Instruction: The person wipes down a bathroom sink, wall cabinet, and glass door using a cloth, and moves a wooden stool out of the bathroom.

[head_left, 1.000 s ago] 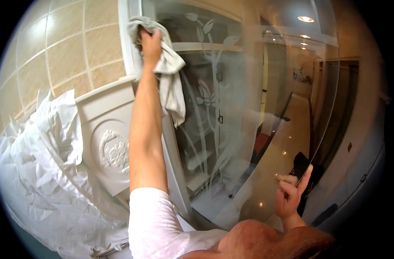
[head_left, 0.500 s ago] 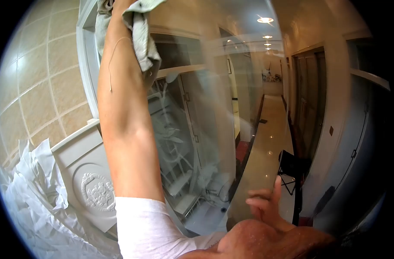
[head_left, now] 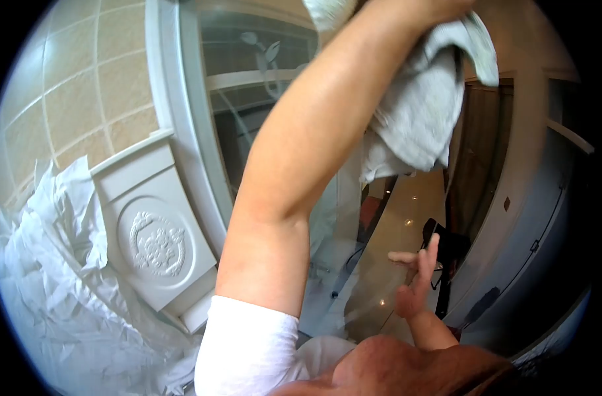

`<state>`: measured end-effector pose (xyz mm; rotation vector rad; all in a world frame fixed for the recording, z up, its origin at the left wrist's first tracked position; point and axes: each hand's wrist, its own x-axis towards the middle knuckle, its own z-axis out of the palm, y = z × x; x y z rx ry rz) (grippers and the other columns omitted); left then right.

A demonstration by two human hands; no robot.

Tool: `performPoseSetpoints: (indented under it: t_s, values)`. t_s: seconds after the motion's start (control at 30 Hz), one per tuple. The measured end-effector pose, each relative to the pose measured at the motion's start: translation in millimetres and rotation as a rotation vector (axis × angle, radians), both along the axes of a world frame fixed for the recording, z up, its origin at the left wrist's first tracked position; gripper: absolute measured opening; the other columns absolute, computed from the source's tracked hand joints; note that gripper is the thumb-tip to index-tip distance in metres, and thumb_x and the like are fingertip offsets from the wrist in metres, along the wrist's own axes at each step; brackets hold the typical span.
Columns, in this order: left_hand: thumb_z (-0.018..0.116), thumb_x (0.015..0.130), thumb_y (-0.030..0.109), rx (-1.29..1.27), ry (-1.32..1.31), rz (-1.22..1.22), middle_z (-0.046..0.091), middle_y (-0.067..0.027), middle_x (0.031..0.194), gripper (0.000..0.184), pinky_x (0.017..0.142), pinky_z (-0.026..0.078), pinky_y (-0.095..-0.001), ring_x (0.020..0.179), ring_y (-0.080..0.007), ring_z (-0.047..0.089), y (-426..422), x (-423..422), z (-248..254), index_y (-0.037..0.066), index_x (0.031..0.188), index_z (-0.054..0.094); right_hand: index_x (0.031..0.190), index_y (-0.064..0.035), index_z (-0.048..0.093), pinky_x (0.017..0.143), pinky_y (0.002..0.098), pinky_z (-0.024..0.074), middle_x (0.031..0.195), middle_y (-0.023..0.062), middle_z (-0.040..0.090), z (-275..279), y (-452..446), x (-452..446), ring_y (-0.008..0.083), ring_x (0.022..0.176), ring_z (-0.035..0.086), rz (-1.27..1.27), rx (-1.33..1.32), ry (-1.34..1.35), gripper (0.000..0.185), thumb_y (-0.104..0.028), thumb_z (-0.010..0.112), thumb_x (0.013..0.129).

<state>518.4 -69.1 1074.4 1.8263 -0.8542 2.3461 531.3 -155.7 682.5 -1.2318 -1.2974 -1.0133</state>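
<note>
My left arm reaches up and across from the lower middle. My left hand [head_left: 451,9], partly cut off by the top edge, is closed on a greyish-white cloth [head_left: 420,109]. The cloth hangs in loose folds in front of a glass pane [head_left: 265,63] with pale leaf and flower patterns. At the lower right my right hand [head_left: 416,280] is raised with fingers apart and nothing in it. Whether it touches the glass, I cannot tell.
A white panel [head_left: 157,247] with raised oval floral relief stands at the left, beside crumpled white sheeting [head_left: 50,284] and a beige tiled wall [head_left: 70,109]. Beyond the glass are a glossy corridor floor [head_left: 406,211], a black chair [head_left: 449,241] and a grey door [head_left: 535,224].
My left arm has swung to the right, carrying the cloth from upper left to upper right. My right hand has turned more upright, its fingers spread wider. The view has shifted somewhat.
</note>
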Motion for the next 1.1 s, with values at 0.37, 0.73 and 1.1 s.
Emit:
performPoseSetpoints:
  t_s: [0.37,0.73,1.1]
  values:
    - [0.044,0.081,0.034,-0.261,0.2,0.092,0.051,-0.0266,0.112,0.052,0.09,0.037,-0.0375,0.104,-0.0389,0.048,227,23,12,-0.002,0.117,0.047,0.134,-0.0008,0.02,0.075,0.031,0.0457,0.141,0.0264,-0.003,6,-5,-8,0.0224,0.087,0.056,-0.075,-0.065,0.021,0.053,-0.023,0.038,0.089]
    - [0.044,0.08,0.05,-0.463,0.263,0.125,0.048,-0.0245,0.114,0.057,0.091,0.028,-0.0497,0.107,-0.0434,0.041,274,27,-98,0.006,0.115,0.048,0.125,0.0033,0.034,0.09,0.0387,0.0367,0.136,0.0341,0.009,12,-5,-13,0.0274,0.092,0.054,-0.201,-0.114,0.082,0.054,-0.011,0.056,0.078]
    - [0.05,0.084,0.028,-0.03,0.244,-0.032,0.054,-0.018,0.103,0.038,0.088,0.033,-0.0337,0.098,-0.0302,0.048,169,8,-101,-0.002,0.106,0.052,0.094,-0.0139,0.062,0.08,0.0364,0.0428,0.097,0.0021,0.059,124,-50,-81,0.0161,0.085,0.055,0.14,-0.536,-0.506,0.019,-0.016,0.054,0.077]
